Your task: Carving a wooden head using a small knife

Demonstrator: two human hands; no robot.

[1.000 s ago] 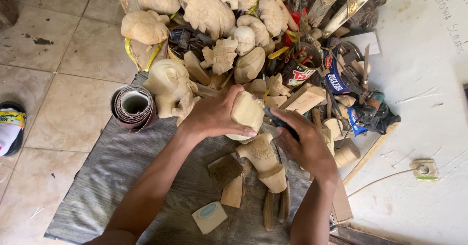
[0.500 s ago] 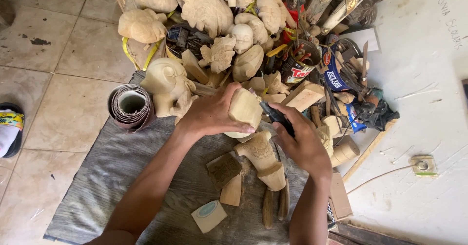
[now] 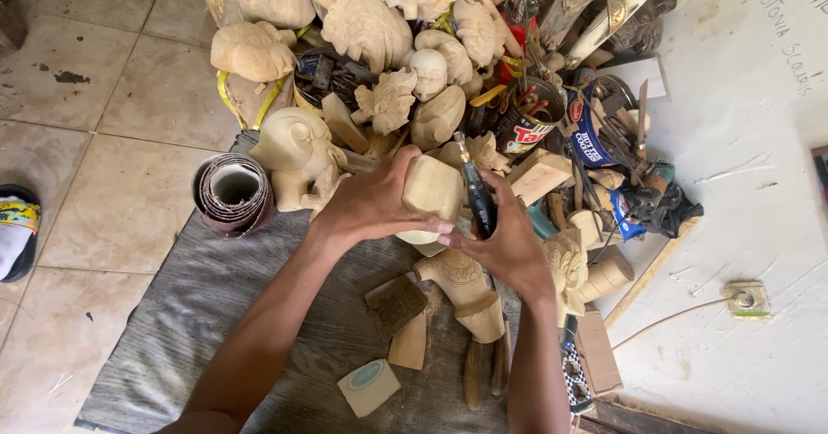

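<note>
My left hand (image 3: 373,201) grips a pale, rounded block of carved wood (image 3: 431,191) from its left side and holds it just above the grey mat (image 3: 181,313). My right hand (image 3: 509,246) holds a black pen-shaped rotary tool (image 3: 477,194) upright, its thin tip pointing away from me beside the block's right edge. Right below the hands lie a carved wooden figure (image 3: 466,289) and a dark flat piece of wood (image 3: 395,305).
A heap of pale wooden carvings (image 3: 371,28) fills the far side, with a big-eyed figure (image 3: 297,154) and a roll of sandpaper (image 3: 233,192) at left. Tins, tools and scraps (image 3: 595,141) crowd the right. A white wall (image 3: 742,210) stands right; a sandal (image 3: 17,227) lies left.
Both hands have stayed in place on the block and tool; the right hand has shifted slightly so the tool stands more upright beside the block.
</note>
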